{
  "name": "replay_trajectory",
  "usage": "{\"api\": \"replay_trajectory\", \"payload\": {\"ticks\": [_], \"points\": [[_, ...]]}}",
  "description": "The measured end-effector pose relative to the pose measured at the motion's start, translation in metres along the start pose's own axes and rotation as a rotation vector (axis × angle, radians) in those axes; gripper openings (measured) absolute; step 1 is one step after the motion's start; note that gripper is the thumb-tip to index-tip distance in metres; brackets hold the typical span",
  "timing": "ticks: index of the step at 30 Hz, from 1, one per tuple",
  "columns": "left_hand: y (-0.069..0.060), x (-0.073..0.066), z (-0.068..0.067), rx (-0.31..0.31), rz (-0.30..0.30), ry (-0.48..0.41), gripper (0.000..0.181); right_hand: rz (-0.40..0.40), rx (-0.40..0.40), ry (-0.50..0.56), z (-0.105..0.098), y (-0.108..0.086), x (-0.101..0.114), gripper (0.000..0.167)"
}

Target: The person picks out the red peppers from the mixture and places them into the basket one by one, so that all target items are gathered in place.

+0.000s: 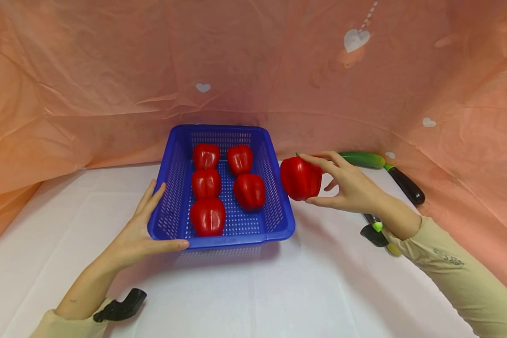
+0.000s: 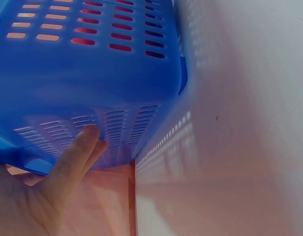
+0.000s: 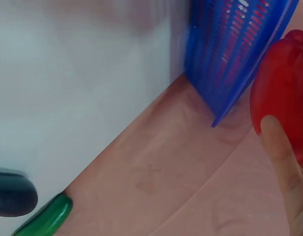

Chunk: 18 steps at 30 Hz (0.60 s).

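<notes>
My right hand grips a red bell pepper with a green stem, held up just right of the basket's rim. In the right wrist view, my thumb presses against this bell pepper. A blue plastic basket with slotted walls contains several more red bell peppers, in two rows. At its front-left corner rests my left hand, thumb along the front rim and straight fingers spread against the left side. The left wrist view shows those fingers touching the slotted wall from outside.
A green cucumber-like vegetable and a dark eggplant lie at the back right. Another dark item with a green end is partly hidden by the right wrist. An orange cloth with white hearts hangs behind the white table.
</notes>
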<state>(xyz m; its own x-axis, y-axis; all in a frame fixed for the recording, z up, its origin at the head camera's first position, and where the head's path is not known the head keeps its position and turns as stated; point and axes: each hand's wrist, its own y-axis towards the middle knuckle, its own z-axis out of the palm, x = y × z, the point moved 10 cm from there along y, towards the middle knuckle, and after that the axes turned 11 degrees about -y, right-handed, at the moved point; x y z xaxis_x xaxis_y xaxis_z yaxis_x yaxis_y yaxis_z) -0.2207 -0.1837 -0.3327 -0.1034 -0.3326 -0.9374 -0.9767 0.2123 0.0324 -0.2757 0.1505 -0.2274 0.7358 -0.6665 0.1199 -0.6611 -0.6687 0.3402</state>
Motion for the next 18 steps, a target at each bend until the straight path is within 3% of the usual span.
{"api": "replay_trajectory", "payload": {"ticks": [11, 18], "points": [[-0.001, -0.001, -0.001, -0.002, -0.005, -0.002, 0.123, -0.074, 0.021, 0.050, -0.003, 0.010, 0.022, 0.084], [0.000, -0.001, 0.000, 0.002, -0.003, -0.009, 0.123, -0.077, 0.097, 0.084, 0.004, 0.018, 0.030, 0.082]]}}
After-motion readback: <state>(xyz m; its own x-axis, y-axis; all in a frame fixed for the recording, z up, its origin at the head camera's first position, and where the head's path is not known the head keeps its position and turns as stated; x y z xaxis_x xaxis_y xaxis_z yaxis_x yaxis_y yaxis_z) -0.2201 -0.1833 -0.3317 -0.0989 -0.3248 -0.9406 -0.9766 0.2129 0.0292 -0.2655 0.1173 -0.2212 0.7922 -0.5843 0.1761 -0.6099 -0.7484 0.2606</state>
